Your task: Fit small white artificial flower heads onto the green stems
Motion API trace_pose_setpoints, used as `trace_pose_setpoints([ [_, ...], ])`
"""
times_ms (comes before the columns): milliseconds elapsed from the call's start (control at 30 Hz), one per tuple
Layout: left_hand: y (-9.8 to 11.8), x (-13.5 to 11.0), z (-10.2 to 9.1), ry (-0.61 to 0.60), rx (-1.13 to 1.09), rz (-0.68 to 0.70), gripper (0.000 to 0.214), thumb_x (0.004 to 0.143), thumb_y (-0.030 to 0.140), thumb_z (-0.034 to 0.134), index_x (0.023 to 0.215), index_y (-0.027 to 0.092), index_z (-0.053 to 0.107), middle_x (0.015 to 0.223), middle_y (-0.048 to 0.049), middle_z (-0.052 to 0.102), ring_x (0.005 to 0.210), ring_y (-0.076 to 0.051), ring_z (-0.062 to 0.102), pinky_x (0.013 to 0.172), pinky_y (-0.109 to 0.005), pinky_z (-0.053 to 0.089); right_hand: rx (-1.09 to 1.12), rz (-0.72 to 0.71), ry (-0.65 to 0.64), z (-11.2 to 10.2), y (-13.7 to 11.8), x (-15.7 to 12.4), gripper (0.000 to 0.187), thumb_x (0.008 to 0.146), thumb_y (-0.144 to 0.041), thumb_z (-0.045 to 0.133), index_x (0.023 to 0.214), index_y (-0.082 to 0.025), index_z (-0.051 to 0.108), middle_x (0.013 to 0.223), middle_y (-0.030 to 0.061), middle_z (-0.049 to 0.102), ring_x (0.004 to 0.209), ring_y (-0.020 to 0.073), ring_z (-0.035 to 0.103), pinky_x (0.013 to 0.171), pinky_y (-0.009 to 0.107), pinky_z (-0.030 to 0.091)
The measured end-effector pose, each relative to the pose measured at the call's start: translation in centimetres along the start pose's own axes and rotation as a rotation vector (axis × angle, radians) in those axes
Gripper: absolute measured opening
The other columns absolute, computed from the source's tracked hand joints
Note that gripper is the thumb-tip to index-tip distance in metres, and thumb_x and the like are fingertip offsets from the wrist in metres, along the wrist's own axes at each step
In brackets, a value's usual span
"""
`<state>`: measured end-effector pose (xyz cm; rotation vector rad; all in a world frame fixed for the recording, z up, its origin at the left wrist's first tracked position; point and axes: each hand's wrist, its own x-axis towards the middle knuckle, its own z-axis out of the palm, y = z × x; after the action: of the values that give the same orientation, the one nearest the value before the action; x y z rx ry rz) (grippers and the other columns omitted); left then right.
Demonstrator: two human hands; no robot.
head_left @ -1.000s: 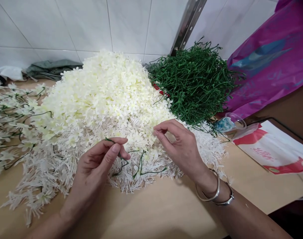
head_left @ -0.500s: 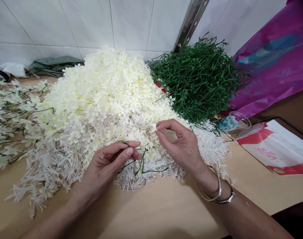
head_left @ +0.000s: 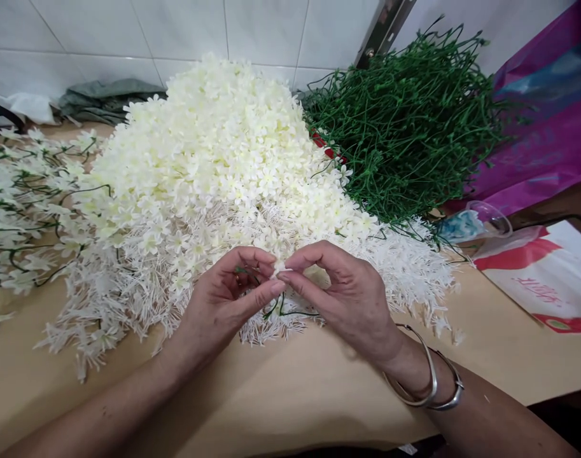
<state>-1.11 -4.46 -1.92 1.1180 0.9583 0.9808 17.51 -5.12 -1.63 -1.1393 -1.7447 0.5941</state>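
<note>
My left hand pinches a thin green stem whose end trails down over the table. My right hand pinches a small white flower between thumb and forefinger. The fingertips of both hands meet at the flower, just in front of a big heap of cream flowers. White spiky flower centres spread around the base of the heap. A pile of bare green stems lies behind and to the right. Two silver bangles sit on my right wrist.
Finished sprigs of flowers on green stems lie at the left. A purple plastic bag stands at the right, with a clear cup and a white and red bag below it. Grey cloth rests against the tiled wall.
My hands have come together: the right hand picked a flower off the heap and brought it to the stem tip held by the left. The view has shifted closer.
</note>
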Motion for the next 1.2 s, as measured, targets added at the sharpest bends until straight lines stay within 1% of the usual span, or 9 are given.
trace_pose_setpoints([
  [133,0.2,0.0,0.0,-0.012,0.005,-0.004,0.019,0.082,0.026,0.084,0.094,0.019,0.072,0.072,0.0022,0.070,0.066,-0.011,0.065,0.063,-0.019,0.053,-0.041,-0.029,0.016,0.2,-0.2,-0.2,0.011,0.091,-0.016,0.077,0.092,-0.025,0.070,0.081,-0.0045,0.076,0.075,0.0132,0.072,0.072,0.026,0.059],
  [267,0.0,0.0,-0.3,0.026,-0.038,-0.031,0.014,0.090,0.031,0.079,0.092,0.019,0.072,0.067,0.0026,0.071,0.066,-0.010,0.067,0.065,-0.018,0.053,0.037,-0.009,0.038,0.1,-0.1,-0.2,0.011,0.097,-0.015,0.068,0.103,-0.024,0.071,0.097,0.0010,0.079,0.091,0.0161,0.075,0.082,0.030,0.061],
  [400,0.1,0.3,-0.4,0.130,-0.317,-0.068,0.017,0.087,0.028,0.084,0.092,0.020,0.069,0.080,0.0039,0.074,0.073,-0.008,0.072,0.076,-0.016,0.057,0.004,-0.105,0.056,0.0,0.0,0.0,0.014,0.099,-0.012,0.063,0.108,-0.021,0.069,0.106,0.0069,0.078,0.106,0.0190,0.073,0.095,0.037,0.058],
  [600,0.7,0.4,0.2,0.190,-0.647,-0.141,0.019,0.084,0.019,0.085,0.092,0.017,0.068,0.087,0.0029,0.075,0.072,-0.006,0.073,0.077,-0.016,0.061,-0.109,-0.280,-0.058,0.3,-0.4,-0.2,0.019,0.098,-0.029,0.073,0.114,-0.024,0.065,0.108,0.0053,0.080,0.103,0.0211,0.074,0.091,0.040,0.056],
  [767,0.7,-0.4,1.2,0.161,-0.723,-0.173,0.023,0.080,0.018,0.089,0.091,0.018,0.069,0.089,0.0013,0.077,0.074,-0.007,0.074,0.072,-0.013,0.061,-0.042,-0.119,-0.071,1.1,-0.9,-0.9,0.026,0.091,-0.028,0.081,0.108,-0.025,0.063,0.099,-0.0015,0.081,0.088,0.0165,0.076,0.084,0.033,0.055],
  [867,0.4,-0.5,1.3,0.143,-0.736,-0.116,0.020,0.081,0.019,0.088,0.091,0.019,0.071,0.090,0.0012,0.079,0.079,-0.009,0.077,0.084,-0.019,0.064,0.016,0.010,-0.041,1.2,-0.6,-1.0,0.019,0.091,-0.017,0.079,0.100,-0.025,0.064,0.092,-0.0052,0.079,0.084,0.0136,0.075,0.080,0.029,0.055],
  [967,0.2,-0.1,0.7,0.190,-0.709,-0.075,0.014,0.086,0.020,0.084,0.092,0.020,0.072,0.096,-0.0008,0.081,0.090,-0.013,0.080,0.095,-0.027,0.064,-0.027,0.033,-0.012,0.6,-0.1,-0.6,0.017,0.090,-0.013,0.077,0.098,-0.024,0.066,0.087,-0.0047,0.076,0.081,0.0140,0.073,0.078,0.028,0.054],
  [1100,0.1,0.9,-0.3,0.256,-0.675,-0.004,0.011,0.089,0.021,0.080,0.089,0.020,0.070,0.099,-0.0030,0.081,0.099,-0.017,0.079,0.101,-0.034,0.062,-0.097,-0.106,-0.019,-0.3,-0.2,-0.1,0.012,0.094,-0.014,0.073,0.103,-0.021,0.067,0.091,-0.0005,0.076,0.084,0.0154,0.070,0.081,0.031,0.052],
  [1200,0.4,1.4,-0.8,0.275,-0.614,0.069,0.010,0.089,0.021,0.080,0.088,0.020,0.070,0.097,-0.0017,0.080,0.098,-0.015,0.078,0.100,-0.032,0.062,-0.146,-0.259,-0.214,-0.3,-0.7,-0.4,0.018,0.095,-0.029,0.076,0.105,-0.016,0.068,0.095,0.0041,0.074,0.090,0.0195,0.066,0.083,0.036,0.049],
])
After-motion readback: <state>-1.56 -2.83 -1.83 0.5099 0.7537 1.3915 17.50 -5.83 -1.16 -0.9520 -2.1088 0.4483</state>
